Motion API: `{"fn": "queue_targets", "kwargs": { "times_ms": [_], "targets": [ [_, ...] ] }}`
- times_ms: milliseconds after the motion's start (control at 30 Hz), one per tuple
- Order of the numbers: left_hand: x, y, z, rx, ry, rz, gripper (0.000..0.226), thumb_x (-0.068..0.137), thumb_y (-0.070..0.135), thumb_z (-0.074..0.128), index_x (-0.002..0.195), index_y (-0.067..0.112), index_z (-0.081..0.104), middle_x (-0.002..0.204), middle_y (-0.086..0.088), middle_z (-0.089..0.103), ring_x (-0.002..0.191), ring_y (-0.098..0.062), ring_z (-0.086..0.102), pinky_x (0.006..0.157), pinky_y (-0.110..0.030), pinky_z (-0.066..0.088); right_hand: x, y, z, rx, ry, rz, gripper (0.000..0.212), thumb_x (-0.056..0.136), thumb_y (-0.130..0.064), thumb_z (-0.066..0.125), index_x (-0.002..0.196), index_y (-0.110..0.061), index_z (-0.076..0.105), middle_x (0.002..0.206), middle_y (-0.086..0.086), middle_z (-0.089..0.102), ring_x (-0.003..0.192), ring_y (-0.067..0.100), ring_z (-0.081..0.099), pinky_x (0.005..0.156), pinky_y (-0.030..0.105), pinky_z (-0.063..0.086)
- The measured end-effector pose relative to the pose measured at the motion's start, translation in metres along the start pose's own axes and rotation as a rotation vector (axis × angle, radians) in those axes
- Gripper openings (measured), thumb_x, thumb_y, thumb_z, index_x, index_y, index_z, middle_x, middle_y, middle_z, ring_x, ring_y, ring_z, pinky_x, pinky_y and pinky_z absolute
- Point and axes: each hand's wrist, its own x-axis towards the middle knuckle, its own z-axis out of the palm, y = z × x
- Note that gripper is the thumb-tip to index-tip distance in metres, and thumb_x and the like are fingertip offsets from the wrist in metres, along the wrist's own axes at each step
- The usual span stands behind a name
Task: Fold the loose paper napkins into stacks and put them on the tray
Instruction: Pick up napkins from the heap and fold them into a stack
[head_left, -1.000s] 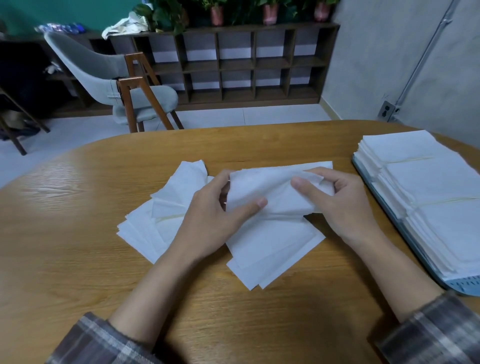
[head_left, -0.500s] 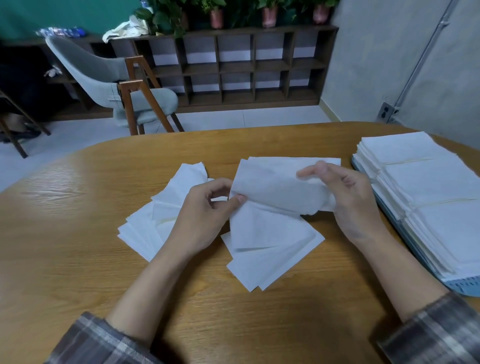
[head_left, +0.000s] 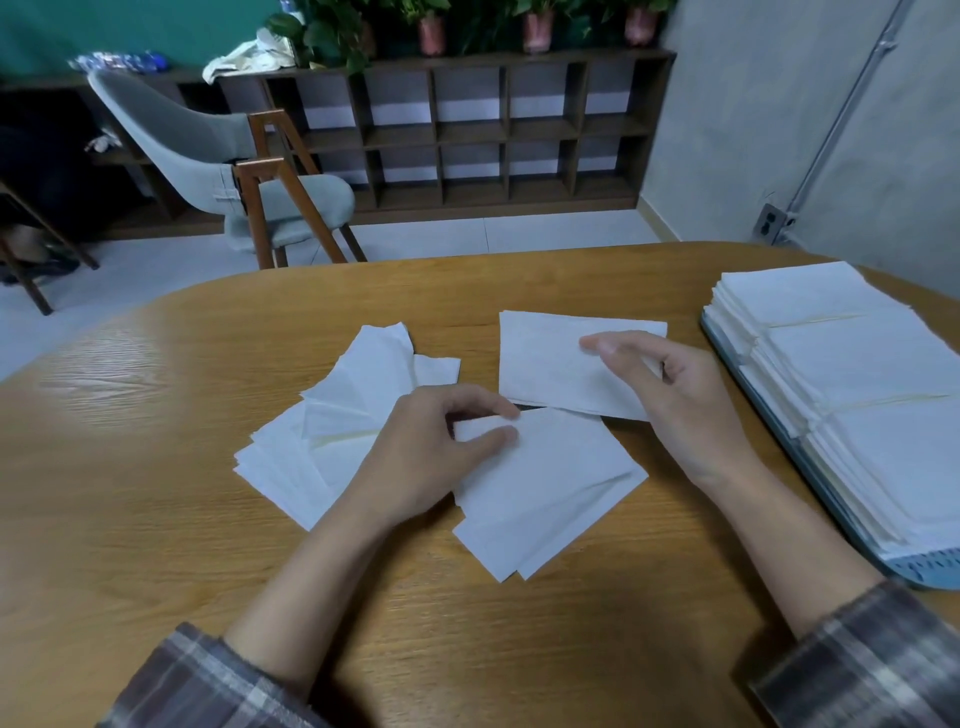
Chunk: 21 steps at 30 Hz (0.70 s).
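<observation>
A folded napkin (head_left: 550, 364) is held between thumb and fingers of the right hand (head_left: 691, 410), above the desk (head_left: 156, 467), near the tray (head_left: 935, 569) of stacked napkins (head_left: 857, 364). A loose napkin (head_left: 545, 483) on the desk is pinched at its corner by the left hand (head_left: 421, 457).

Only arms in view. Left sleeve (head_left: 208, 680): plaid flannel, grey-brown ground, pale cream and dull mauve crossbars; cuff ends partway up forearm. Right sleeve (head_left: 857, 660): same plaid, darker grey, broad pale stripes, soft woven look. Forearms bare beyond both cuffs. Left hand (head_left: 415, 462), right hand (head_left: 691, 410): bare; nail shows on right thumb tip.
</observation>
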Motion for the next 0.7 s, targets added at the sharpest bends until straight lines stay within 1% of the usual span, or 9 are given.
{"fn": "queue_targets", "kwargs": {
  "times_ms": [67,133,267,367,433,533,600,667,700],
  "targets": [
    [0.000,-0.002,0.002,0.001,0.008,0.064,0.019,0.093,0.012,0.078,0.103,0.029,0.080,0.102,0.021,0.077,0.103,0.004,0.070,0.087,-0.025,0.056,0.001,0.000,0.000,-0.014,-0.009,-0.016,0.036,0.094,-0.047,0.063,0.118,-0.025,0.079,0.121,-0.023,0.074,0.123,-0.009,0.059,0.096,0.000,0.037],
    [-0.001,0.003,-0.002,-0.019,0.016,0.134,0.022,0.094,0.008,0.077,0.104,0.028,0.080,0.104,0.019,0.078,0.105,0.000,0.071,0.089,-0.024,0.056,0.001,0.000,-0.001,-0.020,-0.030,-0.033,0.036,0.095,-0.047,0.063,0.122,-0.027,0.076,0.125,-0.023,0.073,0.127,-0.009,0.057,0.098,0.001,0.036],
    [-0.004,0.011,-0.009,-0.173,0.043,0.190,0.022,0.095,0.003,0.074,0.101,0.022,0.082,0.104,0.012,0.079,0.101,-0.009,0.072,0.084,-0.023,0.055,0.000,-0.001,-0.003,0.024,-0.092,-0.052,0.040,0.096,-0.052,0.067,0.127,-0.027,0.074,0.131,-0.020,0.070,0.130,-0.006,0.056,0.097,0.003,0.040],
    [-0.005,0.013,-0.009,-0.265,0.102,0.181,0.021,0.094,0.000,0.074,0.100,0.019,0.082,0.104,0.008,0.079,0.098,-0.010,0.072,0.079,-0.020,0.053,-0.004,-0.002,-0.001,0.106,-0.197,-0.023,0.060,0.082,-0.071,0.072,0.123,-0.027,0.076,0.128,-0.012,0.073,0.122,0.007,0.066,0.092,0.018,0.050],
    [-0.004,0.013,-0.008,-0.299,0.156,0.168,0.019,0.094,0.003,0.076,0.103,0.019,0.082,0.106,0.009,0.079,0.098,-0.009,0.072,0.078,-0.020,0.053,-0.005,-0.002,0.004,0.129,-0.215,-0.014,0.065,0.075,-0.075,0.075,0.117,-0.025,0.078,0.123,-0.009,0.075,0.117,0.011,0.069,0.092,0.025,0.049],
    [-0.001,0.010,-0.006,-0.334,0.218,0.141,0.017,0.093,0.008,0.078,0.106,0.019,0.081,0.108,0.010,0.079,0.102,-0.012,0.073,0.084,-0.028,0.056,-0.008,-0.006,0.009,0.210,-0.233,0.008,0.057,0.075,-0.071,0.078,0.111,-0.027,0.081,0.121,-0.003,0.077,0.116,0.016,0.070,0.093,0.028,0.052],
    [0.000,0.008,-0.005,-0.333,0.251,0.135,0.018,0.092,0.010,0.080,0.107,0.021,0.081,0.109,0.011,0.079,0.106,-0.013,0.073,0.089,-0.037,0.058,-0.011,-0.008,0.012,0.278,-0.249,0.063,0.039,0.083,-0.056,0.080,0.108,-0.026,0.082,0.116,0.002,0.079,0.109,0.023,0.075,0.088,0.032,0.059],
    [0.001,0.007,-0.006,-0.320,0.264,0.131,0.019,0.091,0.011,0.081,0.107,0.021,0.081,0.108,0.011,0.079,0.107,-0.012,0.073,0.090,-0.038,0.058,-0.013,-0.011,0.016,0.250,-0.202,0.099,0.026,0.090,-0.041,0.079,0.105,-0.020,0.082,0.108,0.003,0.081,0.099,0.024,0.078,0.084,0.036,0.062],
    [0.001,0.006,-0.006,-0.319,0.266,0.127,0.018,0.091,0.011,0.082,0.107,0.020,0.081,0.107,0.011,0.079,0.105,-0.011,0.073,0.088,-0.035,0.058,-0.015,-0.011,0.017,0.220,-0.169,0.106,0.024,0.090,-0.037,0.077,0.104,-0.018,0.081,0.104,0.002,0.081,0.094,0.022,0.078,0.080,0.034,0.062]
  ]
}}
